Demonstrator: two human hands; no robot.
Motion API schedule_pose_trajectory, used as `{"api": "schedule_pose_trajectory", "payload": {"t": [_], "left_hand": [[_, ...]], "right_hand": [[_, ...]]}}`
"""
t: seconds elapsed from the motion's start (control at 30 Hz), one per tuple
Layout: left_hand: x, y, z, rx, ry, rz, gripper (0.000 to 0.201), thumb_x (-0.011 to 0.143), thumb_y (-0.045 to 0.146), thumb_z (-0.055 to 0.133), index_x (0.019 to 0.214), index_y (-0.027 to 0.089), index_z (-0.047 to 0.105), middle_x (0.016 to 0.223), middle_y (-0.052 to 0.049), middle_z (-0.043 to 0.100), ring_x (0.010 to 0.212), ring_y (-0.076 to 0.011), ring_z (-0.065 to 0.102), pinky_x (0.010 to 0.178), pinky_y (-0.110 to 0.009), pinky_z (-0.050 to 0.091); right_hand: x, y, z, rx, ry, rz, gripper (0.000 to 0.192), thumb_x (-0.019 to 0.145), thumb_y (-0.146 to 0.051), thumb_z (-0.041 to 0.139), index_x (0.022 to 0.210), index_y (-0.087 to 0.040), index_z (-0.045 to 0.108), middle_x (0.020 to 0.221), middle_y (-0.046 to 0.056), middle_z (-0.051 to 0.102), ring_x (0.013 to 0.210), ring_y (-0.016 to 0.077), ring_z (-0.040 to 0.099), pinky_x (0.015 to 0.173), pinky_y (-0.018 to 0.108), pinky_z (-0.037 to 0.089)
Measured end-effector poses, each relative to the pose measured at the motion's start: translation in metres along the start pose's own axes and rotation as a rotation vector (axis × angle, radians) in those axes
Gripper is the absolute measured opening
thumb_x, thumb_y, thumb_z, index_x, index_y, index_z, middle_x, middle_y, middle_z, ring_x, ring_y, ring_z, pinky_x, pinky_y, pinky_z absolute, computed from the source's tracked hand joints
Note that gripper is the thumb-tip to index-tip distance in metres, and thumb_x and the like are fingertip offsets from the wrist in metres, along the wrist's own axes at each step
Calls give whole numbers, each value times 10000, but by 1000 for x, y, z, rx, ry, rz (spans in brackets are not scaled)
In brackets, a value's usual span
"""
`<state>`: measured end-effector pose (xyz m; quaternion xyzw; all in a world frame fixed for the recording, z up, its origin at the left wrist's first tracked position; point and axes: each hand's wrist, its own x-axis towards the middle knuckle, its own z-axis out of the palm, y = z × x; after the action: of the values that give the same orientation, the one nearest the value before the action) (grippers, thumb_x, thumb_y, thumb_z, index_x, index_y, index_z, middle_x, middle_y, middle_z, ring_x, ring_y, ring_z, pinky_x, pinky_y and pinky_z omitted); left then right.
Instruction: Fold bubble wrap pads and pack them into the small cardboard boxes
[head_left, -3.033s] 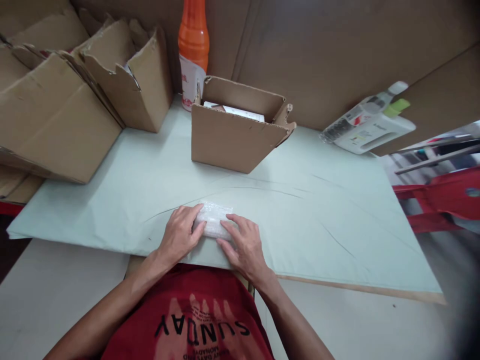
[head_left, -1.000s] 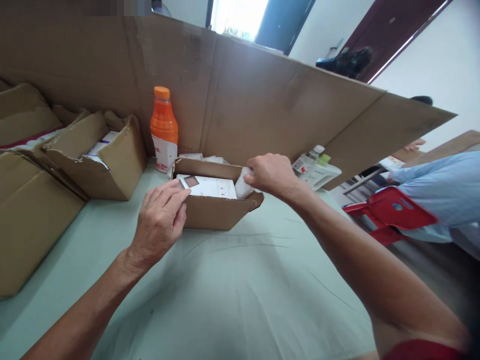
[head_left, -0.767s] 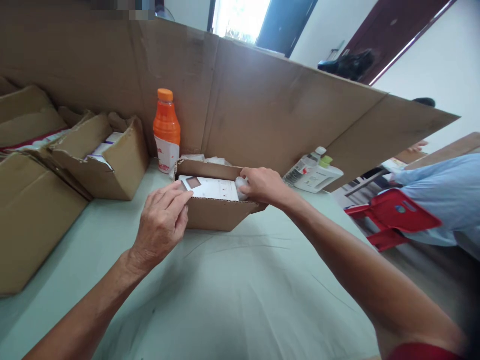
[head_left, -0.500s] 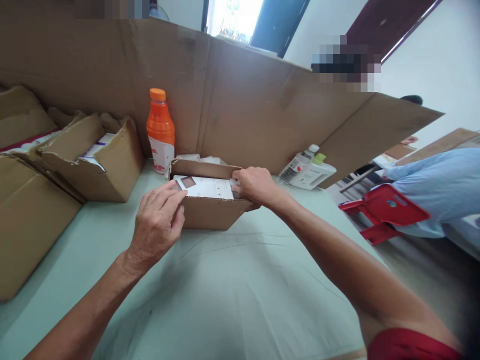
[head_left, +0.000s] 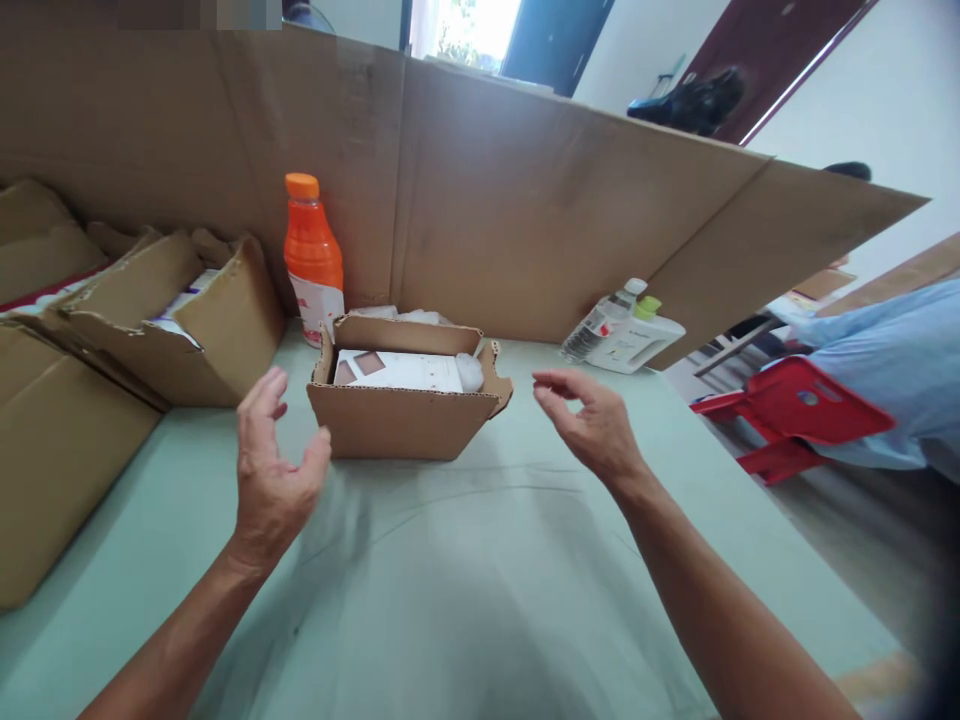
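Observation:
A small cardboard box with ragged cut edges stands on the green-covered table. Inside it lies a white printed carton with brown squares at its left end. A whitish, crumpled-looking wad fills the right end of the box. My left hand hovers just left of the box, thumb and fingers apart, touching nothing. To the right of the box my right hand is in the air, empty, its thumb and fingertips slightly apart.
An orange bottle stands behind the box. Larger cardboard boxes with packs inside line the left side. A clear bottle and a white jug lean at the back right against a cardboard wall. Beyond the table are a red stool and a person in light blue.
Both hands have let go of the box and its contents and drawn apart, the left one to the left, the right one to the right. The white wad now shows.

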<state>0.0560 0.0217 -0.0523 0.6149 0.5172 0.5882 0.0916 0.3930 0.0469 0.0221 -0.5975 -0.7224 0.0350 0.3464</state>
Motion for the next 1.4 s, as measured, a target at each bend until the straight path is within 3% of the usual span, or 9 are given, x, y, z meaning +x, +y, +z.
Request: {"api": "schedule_pose_trajectory", "payload": {"t": [0.13,0.3,0.43,0.57,0.73,0.9,1.03,1.2,1.4], "left_hand": [[-17,-29,3,-273,-161,-440,740,813,344,706,1485,265,408,1539,-138,459,1391,-308,482,1097,-511,467],[-2,-34,18,-329,-193,-528,528,774,394,704,1247,184,599,1215,-106,677,1160,-256,630,1025,-438,518],[-3,-9,47,-391,-242,-522,509,755,376,685,1208,158,604,1144,-103,702,1060,-237,664,964,-402,546],[-39,21,66,-438,-435,-478,474,814,361,647,1254,188,609,1230,-99,690,1092,-231,664,969,-375,533],[-60,28,46,-238,-505,-390,420,862,404,628,1236,215,634,1181,-85,699,1047,-231,657,846,-347,551],[-57,20,35,-92,-518,-406,512,807,506,663,1222,209,633,1088,-79,691,726,-170,633,592,-293,506],[-62,19,45,-120,-608,-520,544,782,579,663,1152,182,622,741,-4,664,607,-169,590,572,-293,486],[-56,26,99,-282,-608,-595,608,752,571,702,1171,145,593,782,-31,678,712,-191,648,682,-321,549],[-80,60,192,-513,-722,-400,879,771,410,683,1528,167,308,1535,-243,431,1250,-301,619,1034,-496,520]], "right_hand": [[-24,14,45,215,-202,84,547,792,-432,684,1280,-200,603,1227,126,701,983,263,677,738,383,548],[-10,-13,92,297,-246,124,524,780,-421,674,1235,-179,583,1100,114,711,902,258,648,759,392,538],[-33,-4,68,240,-133,171,370,819,-406,629,1121,-192,609,1011,98,711,813,236,630,702,364,529],[-114,19,27,29,30,249,324,861,-518,614,901,-197,627,848,101,683,802,275,645,731,417,550],[-188,22,13,94,65,281,654,839,-603,682,1352,-220,552,1276,162,661,1187,374,628,987,532,535],[-177,59,19,349,2,229,1224,651,-754,776,1617,-270,203,1637,148,333,1494,403,337,1197,584,348],[-158,85,27,507,-94,173,1394,563,-821,777,1640,-298,63,1700,115,181,1555,368,201,1258,534,242],[-160,91,32,507,28,177,1351,630,-722,811,1639,-256,43,1676,158,230,1537,374,253,1237,550,274],[-181,154,-20,300,439,370,1104,713,-574,801,1577,-235,203,1511,188,463,1342,351,517,1088,554,446]]}}
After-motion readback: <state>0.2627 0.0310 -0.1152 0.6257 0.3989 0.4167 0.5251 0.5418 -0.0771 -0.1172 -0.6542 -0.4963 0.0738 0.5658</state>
